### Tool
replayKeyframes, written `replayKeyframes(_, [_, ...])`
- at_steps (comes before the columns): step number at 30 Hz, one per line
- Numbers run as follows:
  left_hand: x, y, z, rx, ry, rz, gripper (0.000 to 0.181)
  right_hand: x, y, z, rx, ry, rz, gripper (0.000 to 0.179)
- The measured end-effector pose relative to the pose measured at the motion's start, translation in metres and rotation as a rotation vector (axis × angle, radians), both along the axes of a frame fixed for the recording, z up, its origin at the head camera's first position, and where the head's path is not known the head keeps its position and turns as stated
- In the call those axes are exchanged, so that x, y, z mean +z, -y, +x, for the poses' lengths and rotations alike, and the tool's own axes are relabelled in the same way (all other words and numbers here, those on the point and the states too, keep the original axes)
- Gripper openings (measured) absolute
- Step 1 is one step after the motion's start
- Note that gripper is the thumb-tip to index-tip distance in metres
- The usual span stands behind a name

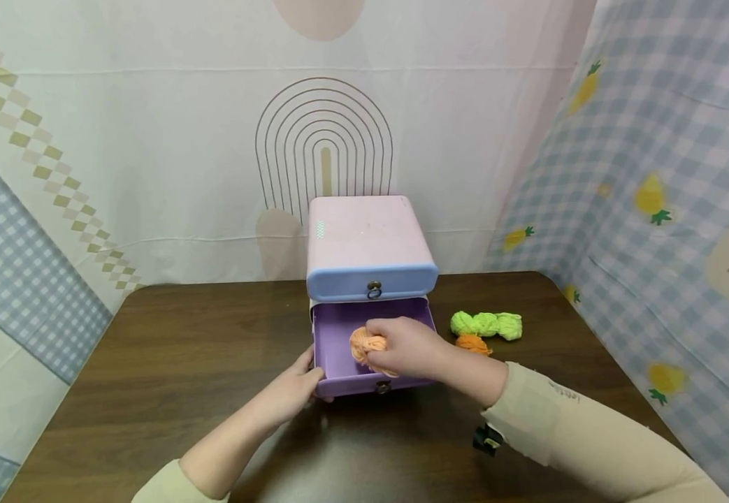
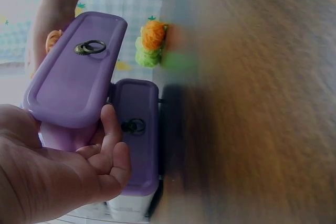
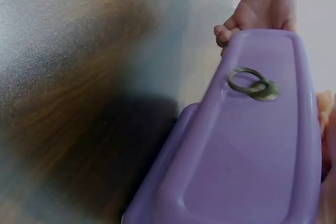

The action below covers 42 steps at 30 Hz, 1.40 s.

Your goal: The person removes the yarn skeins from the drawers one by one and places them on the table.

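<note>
A purple drawer (image 1: 345,386) is pulled out of a small cabinet with a pink top (image 1: 367,227). My left hand (image 1: 291,391) holds the drawer's front left corner, its thumb at the rim and its fingers curled beneath, as the left wrist view shows. Over the drawer's inside, my right hand (image 1: 411,347) grips a peach-coloured yarn skein (image 1: 363,344). Only the skein's edge (image 3: 325,108) shows in the right wrist view, behind the drawer front (image 3: 252,150). A bronze ring pull (image 2: 90,48) hangs on that front.
The upper drawer with a blue front (image 1: 339,285) is closed, as is a lower purple drawer (image 2: 139,150). Right of the cabinet, lime-green yarn (image 1: 486,325) and an orange yarn skein (image 1: 473,344) lie on the brown wooden table (image 1: 200,349). Patterned cloth (image 1: 200,140) hangs behind.
</note>
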State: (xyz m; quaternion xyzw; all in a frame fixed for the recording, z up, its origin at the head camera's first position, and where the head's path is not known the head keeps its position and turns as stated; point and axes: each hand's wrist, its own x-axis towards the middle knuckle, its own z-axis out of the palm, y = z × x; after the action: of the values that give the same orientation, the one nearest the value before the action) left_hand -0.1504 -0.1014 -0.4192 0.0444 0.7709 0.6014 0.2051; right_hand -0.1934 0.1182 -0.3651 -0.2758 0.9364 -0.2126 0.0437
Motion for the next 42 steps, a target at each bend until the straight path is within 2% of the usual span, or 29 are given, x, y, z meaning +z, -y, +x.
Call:
replayKeyframes(2, [-0.0009,0.0001,0.0006,0.007,0.001,0.001,0.067,0.0005,0.0009,0.0003,0.017,-0.009,0.07,0.023])
replayKeyframes(3, [-0.0014,0.0004,0.0009,0.007,0.001,0.001,0.067,0.0005,0.0015,0.0004,0.009,0.002,0.071,0.024])
replayKeyframes(5, [-0.0022,0.0004,0.0015,0.004,-0.003,0.007,0.068,0.0005,0.0022,0.0011,-0.025,0.036,0.015,0.024])
replayKeyframes(11, [-0.0046,0.0001,0.0008,-0.004,-0.015,0.011,0.066,-0.0035,-0.0004,0.0053,-0.114,0.12,-0.236,0.024])
replayKeyframes(19, [-0.0018,-0.0014,0.0022,0.012,-0.026,0.001,0.065,-0.0071,-0.0025,0.0088,-0.121,0.174,-0.36,0.021])
replayKeyframes(26, [-0.0034,-0.0022,0.0011,0.025,-0.022,0.012,0.065,-0.0066,-0.0026,0.0082,-0.117,0.196,-0.393,0.018])
replayKeyframes(35, [-0.0025,-0.0018,-0.0006,0.013,-0.02,0.029,0.066,-0.0073,-0.0032,0.0067,-0.126,0.181,-0.434,0.02])
replayKeyframes(42, [-0.0012,-0.0007,0.0014,0.011,-0.011,0.02,0.067,-0.0054,-0.0015,0.0045,-0.097,0.277,-0.472,0.02])
